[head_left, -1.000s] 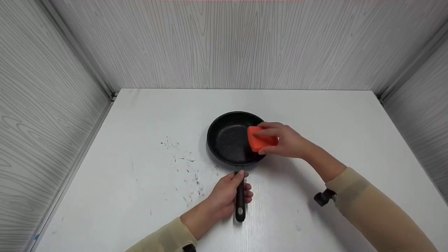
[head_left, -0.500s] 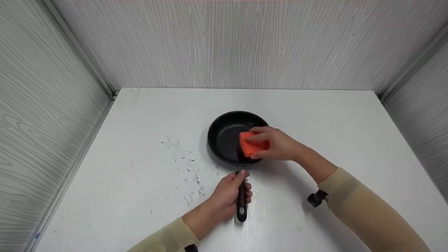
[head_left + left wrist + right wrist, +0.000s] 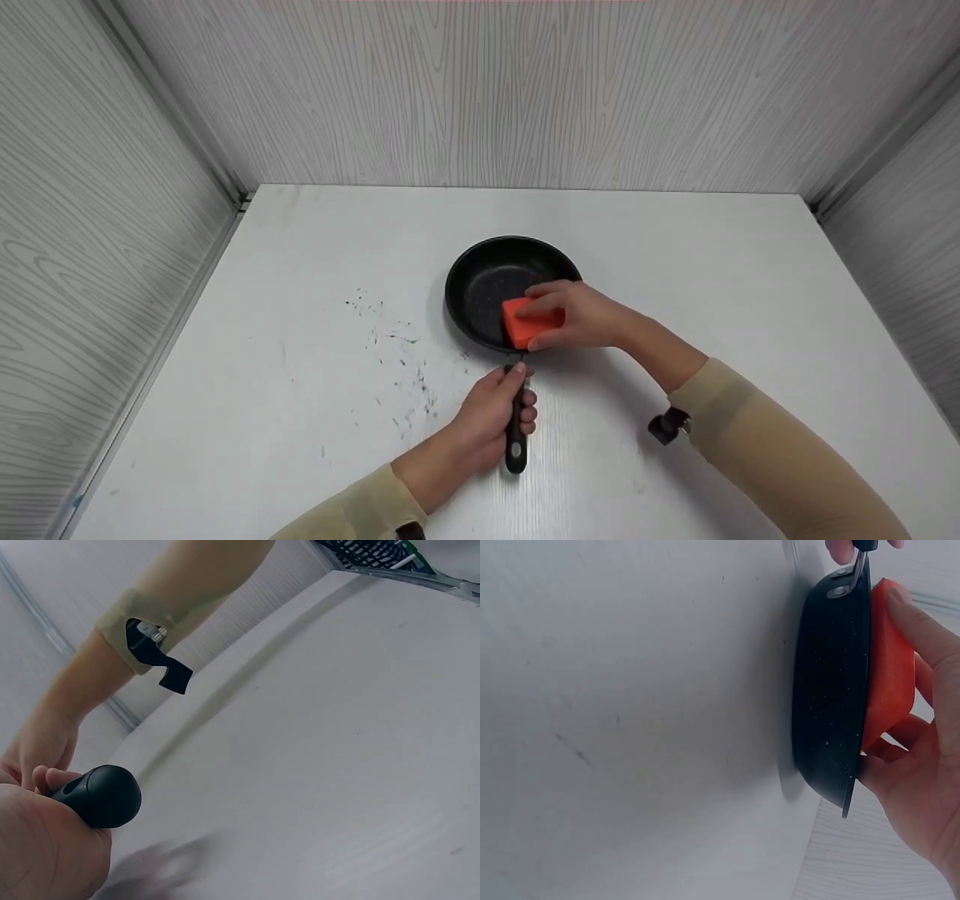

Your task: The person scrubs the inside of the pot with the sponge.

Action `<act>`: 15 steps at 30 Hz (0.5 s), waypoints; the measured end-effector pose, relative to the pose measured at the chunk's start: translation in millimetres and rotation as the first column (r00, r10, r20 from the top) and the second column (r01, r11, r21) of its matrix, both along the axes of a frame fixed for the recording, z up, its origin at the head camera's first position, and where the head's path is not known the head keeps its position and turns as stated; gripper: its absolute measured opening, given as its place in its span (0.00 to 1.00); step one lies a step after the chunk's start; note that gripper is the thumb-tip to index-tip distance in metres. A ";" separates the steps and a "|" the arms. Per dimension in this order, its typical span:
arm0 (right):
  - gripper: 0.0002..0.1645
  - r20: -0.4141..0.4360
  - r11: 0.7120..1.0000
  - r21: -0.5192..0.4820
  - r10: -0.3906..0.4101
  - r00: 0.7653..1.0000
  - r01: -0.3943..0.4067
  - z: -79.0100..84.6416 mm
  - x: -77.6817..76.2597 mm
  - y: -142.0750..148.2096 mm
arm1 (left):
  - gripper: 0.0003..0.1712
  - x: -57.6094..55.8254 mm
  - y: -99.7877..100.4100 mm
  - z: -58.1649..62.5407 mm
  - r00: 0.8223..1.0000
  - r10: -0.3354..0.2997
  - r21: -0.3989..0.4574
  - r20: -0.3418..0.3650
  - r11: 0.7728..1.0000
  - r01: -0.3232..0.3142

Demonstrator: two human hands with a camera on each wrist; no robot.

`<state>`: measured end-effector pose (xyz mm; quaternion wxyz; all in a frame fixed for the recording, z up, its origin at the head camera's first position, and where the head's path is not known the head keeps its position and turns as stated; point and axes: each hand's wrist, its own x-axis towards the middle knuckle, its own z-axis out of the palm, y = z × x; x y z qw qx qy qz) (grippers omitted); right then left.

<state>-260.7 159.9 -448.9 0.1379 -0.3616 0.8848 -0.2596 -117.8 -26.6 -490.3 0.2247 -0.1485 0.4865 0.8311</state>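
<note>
A black frying pan [image 3: 480, 292] lies near the middle of the white table, its handle [image 3: 515, 442] pointing toward me. My left hand [image 3: 484, 416] grips that handle, thumb along its top close to the pan. In the left wrist view the rounded handle end [image 3: 112, 796] sticks out of the fist. An orange-red sponge [image 3: 529, 326] sits inside the pan at its near right side. My right hand [image 3: 581, 315] holds the sponge between thumb and fingers. From the right wrist, the sponge [image 3: 890, 667] shows above the pan's rim, with the speckled pan side [image 3: 825, 690] below.
Dark smudges and specks [image 3: 405, 367] mark the white table [image 3: 300, 450] left of the pan. Grey wood-grain panels [image 3: 480, 97] wall in the back and both sides. A dark mesh basket [image 3: 375, 553] appears at the top of the left wrist view.
My right hand has moved the sponge left and toward me, from the pan's right side to near the handle joint. The left hand and pan stay nearly in place.
</note>
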 end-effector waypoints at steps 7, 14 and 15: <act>0.30 0.014 1.000 0.005 0.023 1.000 -0.024 -3.6 -1.0 1.0 | 0.15 -0.7 0.7 0.0 1.000 0.001 0.015 0.002 1.000 -0.001; 0.26 -0.013 0.997 0.000 0.083 0.996 -0.083 -5.0 -2.7 1.0 | 0.14 -0.4 1.0 0.2 1.000 0.005 0.020 0.012 1.000 -0.005; 0.26 -0.011 0.996 -0.003 0.086 0.996 -0.086 -5.0 -2.9 0.4 | 0.13 -0.4 0.8 0.3 1.000 0.003 0.022 0.012 1.000 -0.004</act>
